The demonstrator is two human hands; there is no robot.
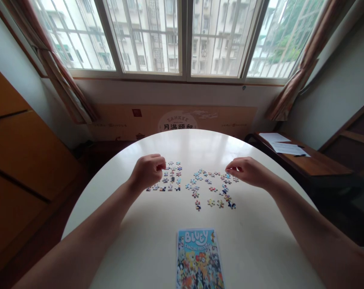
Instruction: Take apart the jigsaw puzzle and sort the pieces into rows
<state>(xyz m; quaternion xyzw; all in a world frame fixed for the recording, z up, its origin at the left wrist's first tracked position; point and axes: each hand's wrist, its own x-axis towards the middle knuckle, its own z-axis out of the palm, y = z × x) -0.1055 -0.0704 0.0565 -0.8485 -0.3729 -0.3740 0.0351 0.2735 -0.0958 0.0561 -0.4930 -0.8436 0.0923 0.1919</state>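
My left hand (148, 170) is curled into a fist at the left edge of several jigsaw pieces (172, 179) laid out in rows. Whatever it holds, if anything, is hidden inside the fingers. Over the right end of a looser scatter of jigsaw pieces (212, 188) is my right hand (243, 170), its thumb and fingers pinched on a small jigsaw piece (228, 175) at the fingertips. Nearer to me lies an upright-facing colourful picture card (200, 259) with "Bluey" printed across its top; its lower edge runs out of view.
Everything lies on a round white table (145, 241). Beyond it are a printed board (115, 118) and a barred window (186, 40). A wooden side table (323, 164) with papers (285, 146) stands at right, a wooden cabinet (25, 156) at left.
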